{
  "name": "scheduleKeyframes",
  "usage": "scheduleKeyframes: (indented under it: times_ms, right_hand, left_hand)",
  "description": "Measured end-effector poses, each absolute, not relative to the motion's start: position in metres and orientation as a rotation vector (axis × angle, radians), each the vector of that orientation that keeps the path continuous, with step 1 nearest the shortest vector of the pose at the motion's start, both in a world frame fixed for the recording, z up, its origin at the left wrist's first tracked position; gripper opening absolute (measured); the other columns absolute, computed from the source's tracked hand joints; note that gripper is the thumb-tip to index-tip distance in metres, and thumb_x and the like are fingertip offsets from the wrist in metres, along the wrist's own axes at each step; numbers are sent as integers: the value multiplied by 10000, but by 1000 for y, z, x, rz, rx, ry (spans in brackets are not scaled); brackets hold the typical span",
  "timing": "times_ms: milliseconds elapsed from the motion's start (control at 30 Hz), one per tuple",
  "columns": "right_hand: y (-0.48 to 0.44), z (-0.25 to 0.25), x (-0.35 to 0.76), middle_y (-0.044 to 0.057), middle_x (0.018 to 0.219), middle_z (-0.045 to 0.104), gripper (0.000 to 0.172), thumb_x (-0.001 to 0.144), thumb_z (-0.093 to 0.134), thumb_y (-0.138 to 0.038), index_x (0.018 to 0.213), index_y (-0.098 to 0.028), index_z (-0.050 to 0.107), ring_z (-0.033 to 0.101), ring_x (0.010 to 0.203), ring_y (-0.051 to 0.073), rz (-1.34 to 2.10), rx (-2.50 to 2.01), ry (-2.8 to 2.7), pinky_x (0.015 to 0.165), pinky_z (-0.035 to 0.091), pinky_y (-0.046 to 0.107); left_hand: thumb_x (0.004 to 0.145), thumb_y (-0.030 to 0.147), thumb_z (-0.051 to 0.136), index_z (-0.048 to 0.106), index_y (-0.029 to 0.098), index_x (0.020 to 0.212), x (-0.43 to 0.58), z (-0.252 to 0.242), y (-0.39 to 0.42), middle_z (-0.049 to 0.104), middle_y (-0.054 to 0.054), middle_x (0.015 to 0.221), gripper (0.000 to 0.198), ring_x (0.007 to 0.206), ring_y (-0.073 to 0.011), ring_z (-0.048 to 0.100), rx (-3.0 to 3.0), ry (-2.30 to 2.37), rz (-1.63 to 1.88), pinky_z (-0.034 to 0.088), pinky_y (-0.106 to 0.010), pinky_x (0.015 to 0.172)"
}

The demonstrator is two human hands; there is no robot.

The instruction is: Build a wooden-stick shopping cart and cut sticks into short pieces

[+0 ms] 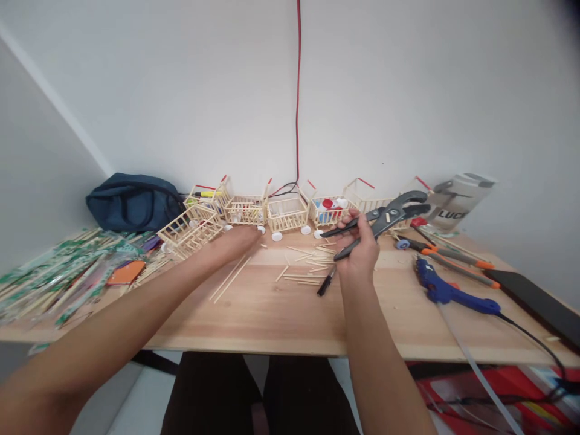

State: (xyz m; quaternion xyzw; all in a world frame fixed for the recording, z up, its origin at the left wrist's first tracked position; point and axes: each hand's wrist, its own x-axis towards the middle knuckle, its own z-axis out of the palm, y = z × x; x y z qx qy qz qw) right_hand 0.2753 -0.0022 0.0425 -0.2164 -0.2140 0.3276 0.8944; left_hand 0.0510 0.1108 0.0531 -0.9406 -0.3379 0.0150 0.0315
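My right hand (360, 246) is closed around the dark handles of a pair of pliers (385, 219), whose curved jaws stand apart and point to the right. Stretched forward across the table, my left hand (240, 241) is low beside a white wheel (261, 230) of one small wooden stick cart (247, 211). Its fingers are turned away, so whether they grip anything is hidden. Short cut sticks (317, 260) lie loose between my hands, and two longer sticks (231, 279) rest near my left wrist. A black pen (325, 283) lies by my right wrist.
Several stick carts (287, 214) line the wall. Wrapped sticks (58, 272) and a blue bag (133, 202) occupy the left. Rightward are a blue glue gun (446, 290) with its cord, orange-and-grey handles (466, 260), a printed bag (460, 202) and a dark flat object (534, 302).
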Motion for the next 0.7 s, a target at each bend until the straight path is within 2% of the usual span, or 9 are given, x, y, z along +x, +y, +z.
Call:
scheduleKeyframes:
  times_ms: [133,400,567,700]
  right_hand:
    - [-5,44,277,-51,669,583,210,777,727,-352,823,-158,662,548,630,59,632,-400,-456,631,492,192]
    - [-4,44,265,-47,674,568,283,721,759,-405,832,-171,644,536,612,70,615,-478,-524,622,475,217]
    - [-5,44,256,-36,673,570,243,754,717,-383,846,-170,645,535,598,81,615,-558,-621,617,473,238]
    - [-6,50,252,-32,664,571,234,771,692,-404,838,-183,654,536,587,89,592,-640,-735,601,468,246]
  left_hand:
    - [799,-11,391,618,102,1070,72,51,81,679,-153,1085,371,1014,-248,640,-2916,-989,10,467,-320,868]
    - [830,-13,396,597,82,1051,116,42,36,658,-161,1010,313,947,-254,640,-2951,-965,-52,488,-336,807]
    - [928,193,445,608,123,1034,129,37,-3,675,-129,975,207,915,-256,650,-3035,-916,-139,498,-340,780]
    - [924,220,446,648,134,1003,143,34,-28,707,-138,928,233,867,-270,677,-3109,-1013,-112,499,-359,761]
